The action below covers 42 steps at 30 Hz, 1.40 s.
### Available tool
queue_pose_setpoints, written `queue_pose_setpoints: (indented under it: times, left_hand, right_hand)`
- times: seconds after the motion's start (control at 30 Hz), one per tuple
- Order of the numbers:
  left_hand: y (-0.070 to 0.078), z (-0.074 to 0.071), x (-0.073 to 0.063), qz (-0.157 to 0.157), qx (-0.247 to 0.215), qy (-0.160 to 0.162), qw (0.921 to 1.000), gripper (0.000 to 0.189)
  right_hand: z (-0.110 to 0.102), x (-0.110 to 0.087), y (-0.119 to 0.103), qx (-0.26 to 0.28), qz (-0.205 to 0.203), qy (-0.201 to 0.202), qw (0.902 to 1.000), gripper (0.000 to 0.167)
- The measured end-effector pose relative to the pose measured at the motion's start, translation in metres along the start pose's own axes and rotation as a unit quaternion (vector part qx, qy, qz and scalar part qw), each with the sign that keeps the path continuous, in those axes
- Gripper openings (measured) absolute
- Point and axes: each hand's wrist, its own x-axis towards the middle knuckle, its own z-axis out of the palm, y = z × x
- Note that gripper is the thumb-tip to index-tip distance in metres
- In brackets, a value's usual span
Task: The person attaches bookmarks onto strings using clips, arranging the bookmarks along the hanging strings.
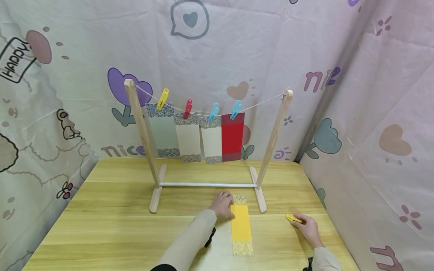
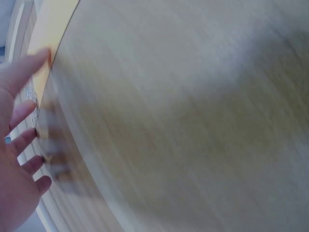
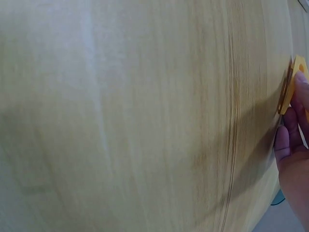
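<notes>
A yellow paper strip [image 1: 241,223] with patterned bands at both ends lies on the table. Beside its upper left edge is my left hand [image 1: 222,205], its thumb over the strip's edge in the left wrist view and its fingers [image 2: 23,141] spread near the patterned end. Farther right, my right hand [image 1: 307,228] pinches a yellow clothespin [image 1: 292,218] between thumb and fingers, low over the tabletop. The right wrist view shows the same clothespin [image 3: 292,87] at its right edge, partly covered by the thumb.
Behind the hands stands a wooden rack [image 1: 144,131] with a string [image 1: 260,102] between its posts. Several strips hang there from clothespins, including a red strip [image 1: 232,137] under a blue clothespin [image 1: 236,109]. A white crossbar [image 1: 207,184] joins the feet near the table [image 1: 112,218].
</notes>
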Motion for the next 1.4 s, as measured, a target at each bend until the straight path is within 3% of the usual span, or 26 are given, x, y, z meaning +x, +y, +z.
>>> queue_pose_setpoints:
  times: [0.23, 0.5, 0.8, 1.0, 1.17, 1.4]
  left_hand:
    - [0.004, -0.006, -0.002, -0.001, -0.012, 0.005, 0.9999, 0.051]
    - [0.0, -0.002, -0.001, 0.006, -0.007, -0.001, 1.0, 0.064]
    - [-0.001, -0.003, -0.003, -0.007, -0.014, -0.011, 0.9998, 0.083]
    - [-0.001, -0.003, -0.001, -0.003, 0.006, -0.027, 0.9996, 0.082]
    - [-0.001, -0.003, -0.003, -0.018, 0.001, -0.039, 0.9991, 0.09]
    - [-0.005, -0.002, -0.007, -0.036, 0.014, -0.028, 0.9989, 0.1]
  right_hand:
    - [0.0, 0.0, -0.001, 0.004, 0.025, -0.009, 0.9996, 0.027]
    - [0.002, -0.001, -0.004, 0.017, 0.014, -0.001, 0.9998, 0.023]
    - [0.005, -0.001, -0.01, 0.045, 0.015, 0.016, 0.9987, 0.024]
    - [0.006, 0.001, -0.02, 0.094, 0.025, 0.0, 0.9952, 0.026]
    - [0.007, 0.003, -0.023, 0.136, 0.035, -0.012, 0.99, 0.026]
    - [0.009, 0.004, -0.025, 0.172, 0.029, -0.007, 0.9847, 0.028]
